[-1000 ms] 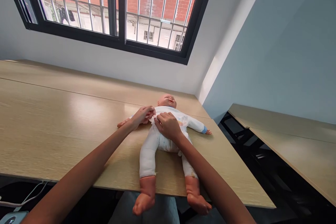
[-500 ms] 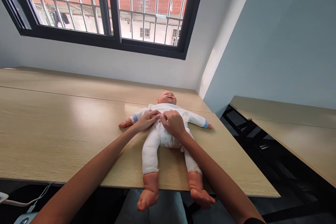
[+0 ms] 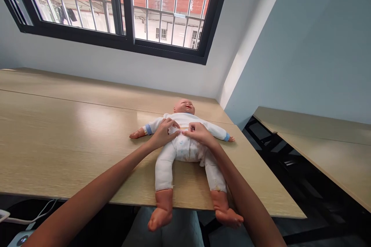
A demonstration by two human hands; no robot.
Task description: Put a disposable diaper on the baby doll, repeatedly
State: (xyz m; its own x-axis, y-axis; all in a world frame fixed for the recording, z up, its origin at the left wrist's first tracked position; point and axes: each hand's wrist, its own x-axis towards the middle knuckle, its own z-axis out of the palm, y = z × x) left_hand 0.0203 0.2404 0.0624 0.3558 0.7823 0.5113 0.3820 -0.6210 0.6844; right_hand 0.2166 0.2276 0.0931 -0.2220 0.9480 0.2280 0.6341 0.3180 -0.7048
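A baby doll point(image 3: 184, 106) lies on its back, head toward the window, in a white top point(image 3: 185, 118) with blue cuffs. Around its hips is a white diaper point(image 3: 187, 150) with small faint prints. My left hand point(image 3: 165, 132) is bent over the doll's waist, thumb and fingers closed at the diaper's upper edge. Opposite it, almost touching, my right hand point(image 3: 199, 132) has curled fingers and a thumb pinching the same edge. A thin strip of yellowish-orange shows between the hands. My fingers partly cover the waistband. The doll's bare feet point(image 3: 160, 218) hang past the table's front edge.
The wooden table point(image 3: 72, 154) ends at the wall below a barred window point(image 3: 166, 11). Across a dark gap on the right stands another table point(image 3: 327, 154). At the lower left are a white cable point(image 3: 23, 222) and a small device point(image 3: 23, 239).
My right hand has shifted slightly down and right, its fingers turned more sideways. The left thumb now reaches toward the middle. An orange strip has become visible at the waist.
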